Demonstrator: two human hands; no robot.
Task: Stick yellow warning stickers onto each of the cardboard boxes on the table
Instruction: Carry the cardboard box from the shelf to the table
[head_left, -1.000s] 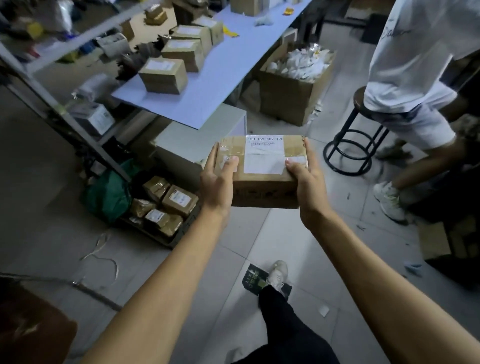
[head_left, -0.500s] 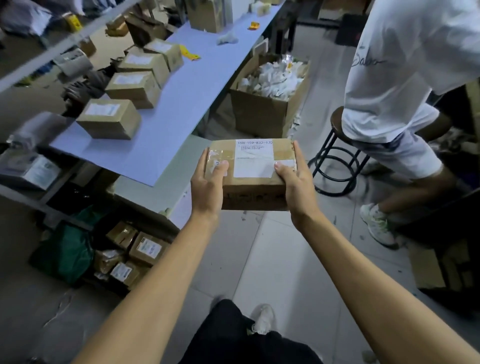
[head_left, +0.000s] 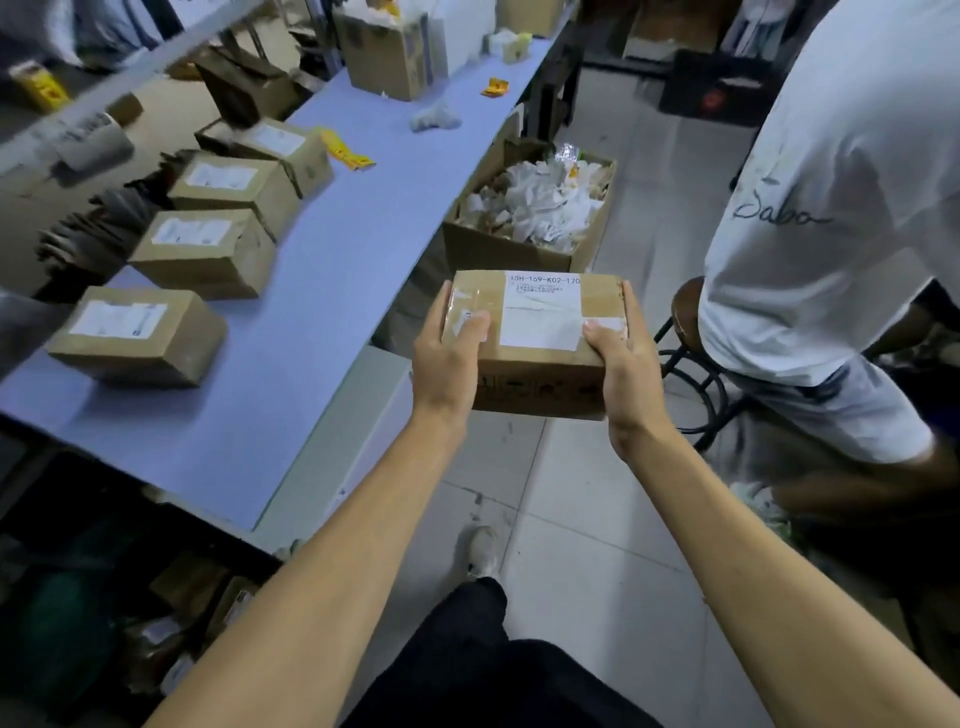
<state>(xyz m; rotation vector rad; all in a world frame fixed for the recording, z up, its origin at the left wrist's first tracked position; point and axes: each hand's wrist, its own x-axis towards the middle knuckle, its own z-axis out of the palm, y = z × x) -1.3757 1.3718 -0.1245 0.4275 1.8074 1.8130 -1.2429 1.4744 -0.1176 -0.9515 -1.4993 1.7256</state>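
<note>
I hold a cardboard box (head_left: 537, 332) with a white shipping label in front of me, above the floor just right of the table's edge. My left hand (head_left: 449, 358) grips its left side and my right hand (head_left: 623, 374) its right side, thumbs on top. On the pale blue table (head_left: 322, 291) several similar labelled boxes stand in a row along the left; the nearest one (head_left: 137, 335) is closest to me. Yellow stickers (head_left: 345, 150) lie on the table farther back, and another yellow piece (head_left: 493, 87) lies beyond.
A person in a white shirt (head_left: 841, 197) sits on a round stool (head_left: 691, 332) at the right. An open carton of crumpled paper waste (head_left: 530, 213) stands on the floor beside the table. More parcels (head_left: 208, 613) lie under the table. A tall open box (head_left: 389, 52) stands at the far end.
I have stepped closer to the table with the box still held in both hands; the table and its row of boxes now appear nearer and lower left.
</note>
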